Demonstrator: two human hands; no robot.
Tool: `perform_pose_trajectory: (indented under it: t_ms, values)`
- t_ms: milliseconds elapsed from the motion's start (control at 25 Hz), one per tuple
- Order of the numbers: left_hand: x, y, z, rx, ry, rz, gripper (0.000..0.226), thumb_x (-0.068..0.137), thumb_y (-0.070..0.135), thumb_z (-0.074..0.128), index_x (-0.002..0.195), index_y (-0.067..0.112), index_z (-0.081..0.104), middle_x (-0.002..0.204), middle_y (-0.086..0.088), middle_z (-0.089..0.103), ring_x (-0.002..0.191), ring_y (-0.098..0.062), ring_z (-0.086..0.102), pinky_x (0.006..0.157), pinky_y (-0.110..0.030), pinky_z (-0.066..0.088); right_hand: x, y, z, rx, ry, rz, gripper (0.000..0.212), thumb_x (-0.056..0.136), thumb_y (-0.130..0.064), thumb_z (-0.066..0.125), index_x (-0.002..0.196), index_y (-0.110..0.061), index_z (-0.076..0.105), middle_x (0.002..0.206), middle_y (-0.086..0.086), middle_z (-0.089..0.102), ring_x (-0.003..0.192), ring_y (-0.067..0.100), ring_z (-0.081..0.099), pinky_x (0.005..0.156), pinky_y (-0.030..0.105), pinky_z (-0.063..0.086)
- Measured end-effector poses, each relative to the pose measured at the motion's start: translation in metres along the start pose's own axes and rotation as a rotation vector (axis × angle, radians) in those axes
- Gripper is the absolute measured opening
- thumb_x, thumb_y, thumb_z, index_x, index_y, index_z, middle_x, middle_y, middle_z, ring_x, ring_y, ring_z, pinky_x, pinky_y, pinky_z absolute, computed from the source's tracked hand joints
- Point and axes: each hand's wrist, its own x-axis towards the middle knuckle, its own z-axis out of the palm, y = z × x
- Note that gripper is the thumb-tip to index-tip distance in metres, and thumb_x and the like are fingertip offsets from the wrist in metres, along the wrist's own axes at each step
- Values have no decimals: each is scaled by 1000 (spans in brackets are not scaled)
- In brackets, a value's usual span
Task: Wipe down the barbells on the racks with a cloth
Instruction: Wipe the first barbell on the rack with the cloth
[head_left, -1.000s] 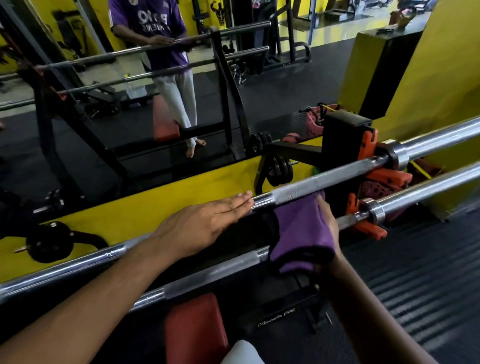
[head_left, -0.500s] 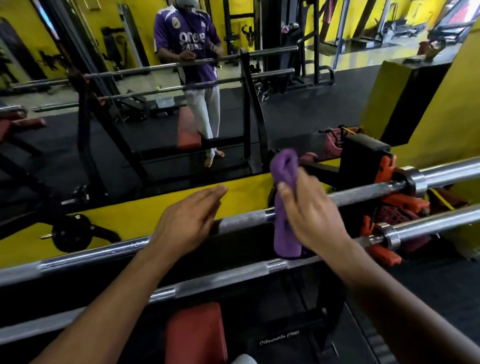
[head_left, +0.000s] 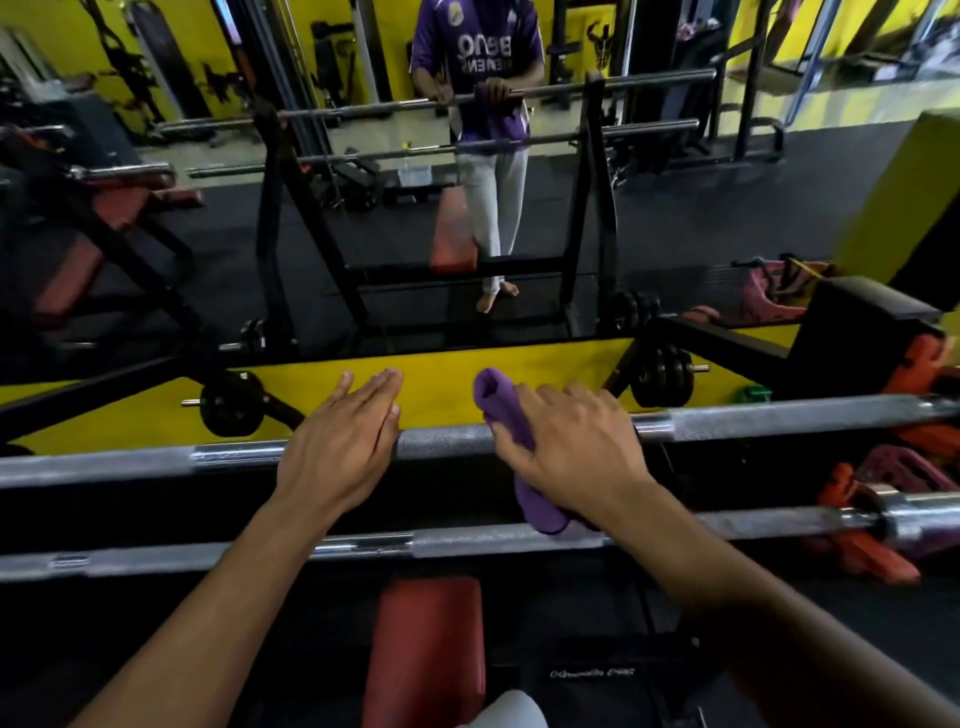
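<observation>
Head view: your right hand (head_left: 571, 447) grips the purple cloth (head_left: 501, 410) on the upper barbell (head_left: 447, 440); your left hand (head_left: 337, 447) rests flat, fingers straight.

Between our left hand (head_left: 337, 447) and the right hand (head_left: 566, 447) gripping the cloth (head_left: 501, 402), the upper bar (head_left: 441, 441) lies bare. Beyond our grip stands the mirror (head_left: 363, 234); below it the lower bar (head_left: 260, 553) blocks descent; rightward, orange hooks (head_left: 930, 364).
</observation>
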Motion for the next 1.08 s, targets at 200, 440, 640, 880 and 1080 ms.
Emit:
perform_pose_trajectory:
  t_ms: [200,440,640,880,1080]
  values:
    - [-3,2,2,-2,53,-19,53,103,32,32,140,3,57,133,-15,65,124,-36,61,102,-45,46,-39,84,-22,-28,0,87,35,90,-52,43,90,-20,56,76,5,60,72,33,56,64,43,47]
    - [0,5,4,32,62,-73,53,102,33,32,138,7,60,132,-11,66,121,-36,63,88,-46,57,-10,17,-6,-50,60,150,41,90,-56,41,93,-21,62,76,4,65,69,30,59,61,37,35]
    - [-7,-5,-4,6,69,91,54,105,39,30,141,9,57,139,-8,62,129,-24,56,105,-30,40,-2,-11,5,24,61,6,37,90,-54,48,91,-19,61,77,3,61,72,31,56,64,41,40]
    - [-8,-29,2,-7,-86,433,55,110,38,23,154,9,39,158,-7,41,145,-16,39,123,-35,24,-37,78,-22,1,73,179,35,92,-50,42,81,-18,54,71,5,58,69,33,54,66,42,41]
    - [-8,-31,5,-28,-102,420,53,110,38,25,154,11,39,157,-4,42,143,-16,42,122,-38,29,-18,12,0,23,114,251,33,91,-48,47,89,-18,62,82,4,65,79,31,57,74,42,38]
